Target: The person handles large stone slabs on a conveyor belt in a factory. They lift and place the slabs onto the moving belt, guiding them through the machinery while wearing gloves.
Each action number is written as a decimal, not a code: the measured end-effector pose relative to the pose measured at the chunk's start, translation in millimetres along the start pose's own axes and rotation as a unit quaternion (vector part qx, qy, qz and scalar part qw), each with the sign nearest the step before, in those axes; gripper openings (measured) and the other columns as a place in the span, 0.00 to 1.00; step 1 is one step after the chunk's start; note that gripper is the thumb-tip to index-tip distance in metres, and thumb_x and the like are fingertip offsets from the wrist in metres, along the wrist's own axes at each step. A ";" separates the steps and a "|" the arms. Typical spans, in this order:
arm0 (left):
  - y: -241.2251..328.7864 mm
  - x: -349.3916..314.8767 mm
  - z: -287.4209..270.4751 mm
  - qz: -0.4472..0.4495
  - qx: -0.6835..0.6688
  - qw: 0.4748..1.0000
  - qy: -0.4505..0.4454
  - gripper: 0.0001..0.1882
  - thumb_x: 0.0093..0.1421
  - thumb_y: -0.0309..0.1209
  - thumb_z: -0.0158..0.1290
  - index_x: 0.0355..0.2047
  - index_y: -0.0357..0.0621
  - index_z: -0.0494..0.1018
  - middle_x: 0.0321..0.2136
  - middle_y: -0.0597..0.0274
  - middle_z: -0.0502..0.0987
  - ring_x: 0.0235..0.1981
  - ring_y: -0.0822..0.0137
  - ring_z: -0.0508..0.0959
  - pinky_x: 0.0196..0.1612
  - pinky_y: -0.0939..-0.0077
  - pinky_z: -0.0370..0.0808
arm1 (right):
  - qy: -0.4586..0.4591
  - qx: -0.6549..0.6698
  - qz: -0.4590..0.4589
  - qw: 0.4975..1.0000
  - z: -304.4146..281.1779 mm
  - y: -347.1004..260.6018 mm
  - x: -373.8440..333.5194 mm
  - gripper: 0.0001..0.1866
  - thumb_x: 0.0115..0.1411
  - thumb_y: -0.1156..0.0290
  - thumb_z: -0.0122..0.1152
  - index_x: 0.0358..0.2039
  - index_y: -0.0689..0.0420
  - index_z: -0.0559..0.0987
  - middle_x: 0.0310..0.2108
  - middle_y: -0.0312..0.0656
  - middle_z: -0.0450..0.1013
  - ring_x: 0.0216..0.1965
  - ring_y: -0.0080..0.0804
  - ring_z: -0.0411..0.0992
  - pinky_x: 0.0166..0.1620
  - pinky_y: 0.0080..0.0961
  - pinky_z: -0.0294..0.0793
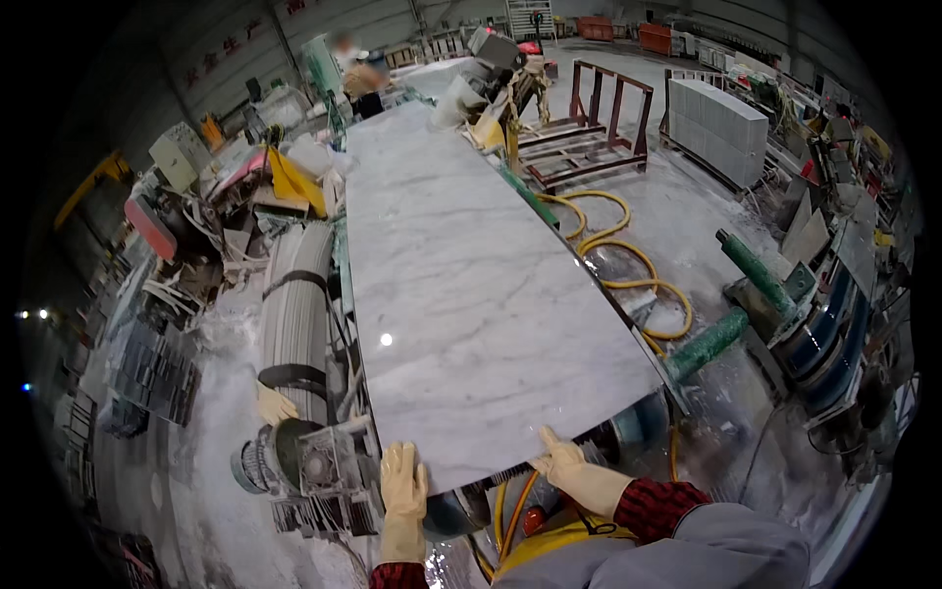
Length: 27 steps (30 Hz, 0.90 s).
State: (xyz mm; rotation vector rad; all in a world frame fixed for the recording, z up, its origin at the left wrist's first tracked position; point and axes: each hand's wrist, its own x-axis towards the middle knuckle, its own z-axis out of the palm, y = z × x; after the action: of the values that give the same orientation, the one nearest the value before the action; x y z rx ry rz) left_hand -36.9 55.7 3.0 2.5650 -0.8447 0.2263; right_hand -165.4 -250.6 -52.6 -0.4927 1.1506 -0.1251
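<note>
A long white marble slab [471, 285] with grey veins and a glossy face lies flat, running away from me. Both my hands wear cream rubber gloves. At the slab's near left corner is my left hand [401, 481], its fingers stretched forward against the edge. My right hand [569, 469] touches the near edge farther right, fingertips extended over the stone; its underside is hidden. Under the slab, parts of a conveyor with green side pieces [708, 344] show. To the left, an empty cream glove [276, 403] rests beside a motor unit [319, 461].
A grey pleated cover [296, 294] runs along the slab's left side. Yellow hoses [628, 250] coil on the wet floor at right. Beyond stand a brown metal rack [589, 137] and stacked pale slabs [716, 133]. A person [363, 79] is at the far end.
</note>
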 end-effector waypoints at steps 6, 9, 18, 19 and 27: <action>14.6 -31.8 -13.5 -0.030 -0.023 0.999 -0.030 0.29 0.70 0.30 0.59 0.70 0.41 0.69 0.70 0.33 0.67 0.70 0.28 0.65 0.75 0.39 0.61 | 0.005 -0.008 -0.011 1.000 -3.0 -5.3 -39.9 0.30 0.72 0.56 0.72 0.60 0.69 0.75 0.54 0.56 0.78 0.54 0.49 0.81 0.57 0.41 0.86; 25.3 -71.8 -17.3 -0.043 -0.017 0.996 -0.078 0.32 0.72 0.35 0.56 0.74 0.38 0.64 0.74 0.30 0.61 0.74 0.26 0.60 0.79 0.38 0.54 | -0.011 -0.048 0.002 0.999 -46.7 7.1 -65.5 0.31 0.73 0.57 0.70 0.64 0.67 0.73 0.58 0.53 0.77 0.57 0.48 0.79 0.60 0.42 0.84; 13.5 -55.4 -31.1 0.013 -0.017 0.992 -0.124 0.37 0.74 0.43 0.52 0.76 0.35 0.60 0.76 0.27 0.57 0.77 0.25 0.55 0.80 0.37 0.48 | -0.024 0.027 0.026 0.999 -103.6 45.2 -111.2 0.24 0.72 0.62 0.72 0.54 0.70 0.77 0.56 0.50 0.77 0.54 0.44 0.80 0.59 0.45 0.87; 10.3 -36.9 -28.1 0.018 -0.002 0.993 -0.114 0.37 0.74 0.43 0.51 0.76 0.35 0.60 0.76 0.27 0.57 0.77 0.25 0.55 0.80 0.37 0.49 | -0.020 0.024 0.021 0.999 -101.1 44.2 -114.7 0.24 0.71 0.62 0.73 0.52 0.72 0.78 0.56 0.51 0.77 0.54 0.44 0.80 0.59 0.45 0.87; -23.3 82.5 -4.0 0.139 0.045 0.989 0.025 0.32 0.76 0.40 0.54 0.74 0.33 0.66 0.73 0.28 0.64 0.73 0.28 0.63 0.78 0.37 0.53 | -0.039 -0.154 -0.038 0.987 -120.6 58.1 -93.3 0.35 0.67 0.46 0.76 0.53 0.69 0.80 0.46 0.47 0.82 0.42 0.39 0.83 0.46 0.34 0.86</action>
State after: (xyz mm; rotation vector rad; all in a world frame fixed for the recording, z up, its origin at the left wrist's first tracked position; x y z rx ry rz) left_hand 43.0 30.7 21.7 2.5042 -1.1966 0.4199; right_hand -321.2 -204.5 -37.2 -0.8089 1.0794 0.0072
